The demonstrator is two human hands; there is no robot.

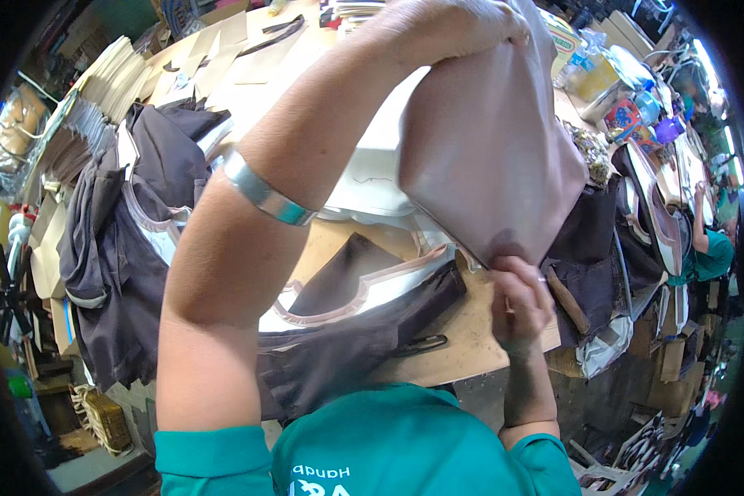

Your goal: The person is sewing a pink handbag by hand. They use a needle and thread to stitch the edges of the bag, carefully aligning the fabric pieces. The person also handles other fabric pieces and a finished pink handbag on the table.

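A smooth dusty-pink leather-like piece [488, 149] hangs in front of me, raised above the table and blurred a little by motion. My left hand [481, 26] grips its upper end, with the arm stretched far up and a silver cuff around it. At the piece's lower corner my right hand [522, 302] has its fingers curled and pressed against the edge. Below it on the table lies a dark brown fabric part [347, 331] with white and pink curved edging. Whether the raised piece is a bag or a flat panel, I cannot tell.
More dark brown parts with pale edging lie heaped at left [161, 149] and right [587, 223]. Stacks of cut sheets [116, 78] stand at the far left. Containers and a purple item [670, 128] crowd the far right. Another person in green [711, 256] works at right.
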